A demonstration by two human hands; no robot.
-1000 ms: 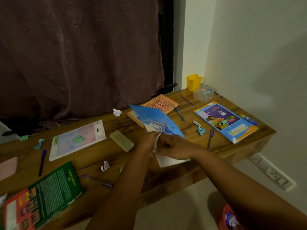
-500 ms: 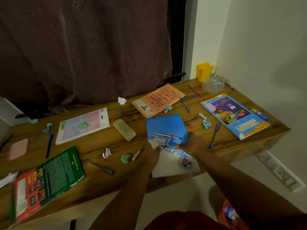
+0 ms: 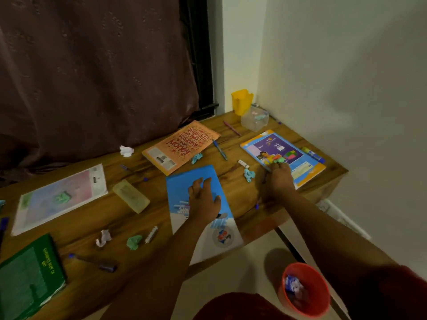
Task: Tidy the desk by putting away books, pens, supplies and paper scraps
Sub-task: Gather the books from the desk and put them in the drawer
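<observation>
Left hand (image 3: 203, 199) flat-ish on the blue-and-white softcover notebook (image 3: 196, 181), fingers spread and only loosely bent, pressing rather than gripping; notebook's white lower end hanging over the front edge of the wooden desk (image 3: 231, 188). Right hand (image 3: 278, 181) fingers curled down over a crumpled green paper scrap (image 3: 279, 160) sitting on the purple-and-blue picture-cover workbook (image 3: 298, 155) — looks like a pinch, though the fingertips themselves are hidden.

Scanning from the left: dark green hardcover book (image 3: 30, 276) at the near corner, pale pink-and-white plastic sleeve (image 3: 60, 197) with a green scrap on it, translucent yellowish rectangular case (image 3: 131, 196). Up front, a crumpled white paper bit (image 3: 103, 237), a crumpled green paper ball (image 3: 134, 242), a small grey marker (image 3: 151, 234) just beside it, and a dark purple pen (image 3: 94, 262) near the edge. White paper wad (image 3: 126, 150) back by the brown curtain (image 3: 92, 77). Orange paperback with red lettering (image 3: 181, 146) mid-desk, a light blue scrap (image 3: 196, 158) touching its near corner, blue pen (image 3: 220, 150) just to the side. Another light blue crumpled scrap (image 3: 249, 174) between the two hands. Far corner: yellow plastic cup (image 3: 241, 101), clear plastic box (image 3: 254, 118), blue-and-green glue stick (image 3: 313, 154) beside the workbook. Down on the floor, red plastic bin (image 3: 303, 289) with scraps inside.
</observation>
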